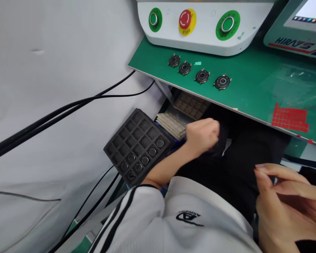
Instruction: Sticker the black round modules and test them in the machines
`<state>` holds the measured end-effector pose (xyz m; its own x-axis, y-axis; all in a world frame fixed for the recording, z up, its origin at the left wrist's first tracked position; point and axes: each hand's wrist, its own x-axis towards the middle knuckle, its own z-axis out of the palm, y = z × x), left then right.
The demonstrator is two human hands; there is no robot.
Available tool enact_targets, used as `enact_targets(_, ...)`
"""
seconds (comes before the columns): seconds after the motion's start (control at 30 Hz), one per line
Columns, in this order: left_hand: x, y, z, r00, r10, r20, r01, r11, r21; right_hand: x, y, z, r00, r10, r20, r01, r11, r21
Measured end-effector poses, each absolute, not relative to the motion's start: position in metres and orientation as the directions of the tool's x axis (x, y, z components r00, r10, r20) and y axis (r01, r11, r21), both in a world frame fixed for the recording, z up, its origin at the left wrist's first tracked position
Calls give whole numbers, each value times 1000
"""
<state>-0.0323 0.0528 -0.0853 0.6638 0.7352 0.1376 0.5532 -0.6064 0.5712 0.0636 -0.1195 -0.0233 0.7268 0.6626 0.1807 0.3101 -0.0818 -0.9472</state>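
My left hand [201, 135] is a closed fist beside a stack of beige grid trays [171, 125], and nothing shows in it. A black foam tray [137, 146] with square pockets rests tilted by my left forearm, several round dark parts [144, 160] sitting in its lower pockets. Farther off, several round black-and-gold parts [202, 76] lie in a row on a green bench mat [252, 77]. My right hand [287, 203] hangs above my dark-clothed lap, fingers loosely curved and touching nothing visible.
A white machine front [185, 28] carries a red emergency stop and green buttons. A screen [300, 24] stands at the top right. A red grid sheet [289, 117] lies on the mat. A brown tray [192, 105] sits under the bench edge. Black cables [68, 105] cross a grey curtain.
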Motion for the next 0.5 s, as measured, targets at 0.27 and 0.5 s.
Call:
enact_targets(0.27,-206,77,-154,316,908,-275,936,-251,244,72,-110,-35,937,346,53,99,-117,-988)
enact_targets(0.5,-228,68,-176,275,856,-438,960,-223,167,71,-112,-52,879,441,182,190,27,-981)
